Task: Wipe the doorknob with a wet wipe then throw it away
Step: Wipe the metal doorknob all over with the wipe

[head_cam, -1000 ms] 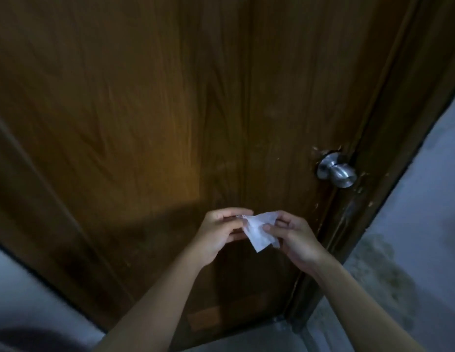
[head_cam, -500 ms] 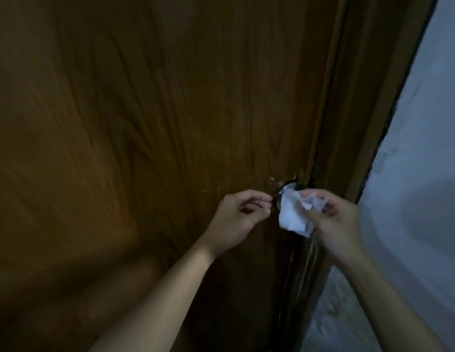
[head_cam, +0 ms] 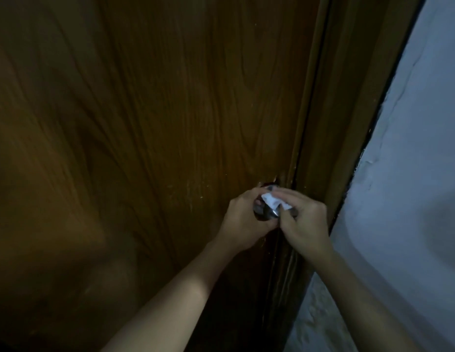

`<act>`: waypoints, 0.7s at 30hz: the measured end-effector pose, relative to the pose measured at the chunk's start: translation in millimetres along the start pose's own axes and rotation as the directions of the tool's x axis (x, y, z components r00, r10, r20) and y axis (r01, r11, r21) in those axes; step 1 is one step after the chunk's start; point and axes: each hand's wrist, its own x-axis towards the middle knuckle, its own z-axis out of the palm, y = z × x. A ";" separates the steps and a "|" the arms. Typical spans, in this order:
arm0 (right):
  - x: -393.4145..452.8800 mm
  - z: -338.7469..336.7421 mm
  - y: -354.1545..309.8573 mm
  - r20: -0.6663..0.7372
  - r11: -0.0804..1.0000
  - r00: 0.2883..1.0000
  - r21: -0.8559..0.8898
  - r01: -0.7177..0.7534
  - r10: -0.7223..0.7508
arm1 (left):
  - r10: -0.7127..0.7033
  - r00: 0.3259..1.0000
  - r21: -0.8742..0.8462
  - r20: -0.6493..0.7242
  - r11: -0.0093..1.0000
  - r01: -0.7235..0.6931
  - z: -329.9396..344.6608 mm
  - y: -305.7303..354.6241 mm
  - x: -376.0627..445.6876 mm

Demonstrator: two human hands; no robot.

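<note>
A round metal doorknob (head_cam: 265, 212) sits near the right edge of a brown wooden door (head_cam: 158, 123). My left hand (head_cam: 246, 217) wraps around the knob from the left, and only a small shiny part of the knob shows between my hands. My right hand (head_cam: 305, 219) presses a crumpled white wet wipe (head_cam: 273, 201) against the top of the knob. Most of the wipe is hidden under my right fingers.
The brown door frame (head_cam: 330, 148) runs just right of the knob. A pale grey wall (head_cam: 411, 174) fills the right side. The scene is dim.
Both hands rose from in front of the door to the knob. The left hand, curled beside the knob before, now grips it. The wipe went from hanging loose to pressed on the knob.
</note>
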 end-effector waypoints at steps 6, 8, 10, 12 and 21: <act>-21.9 14.1 12.0 -0.008 0.985 0.990 0.106 -0.136 0.138 | -0.056 0.998 0.019 -0.032 0.998 0.057 4.6 0.2 -0.2; -24.0 17.5 10.5 -0.028 0.990 0.993 0.085 -0.113 0.115 | -0.079 0.996 0.001 -0.034 0.997 0.079 4.4 0.7 1.3; -24.0 18.9 7.3 0.033 0.998 0.999 0.058 -0.024 0.022 | -0.066 0.998 0.002 -0.018 0.998 0.066 4.2 1.1 1.8; -24.3 21.0 10.5 0.042 0.997 0.999 0.073 0.021 -0.024 | -0.067 0.998 -0.001 -0.006 0.998 0.067 4.5 1.5 1.9; -34.1 31.1 15.4 -0.047 0.996 0.998 0.087 -0.026 0.030 | -0.098 0.995 0.005 -0.003 0.995 0.098 4.4 3.8 1.8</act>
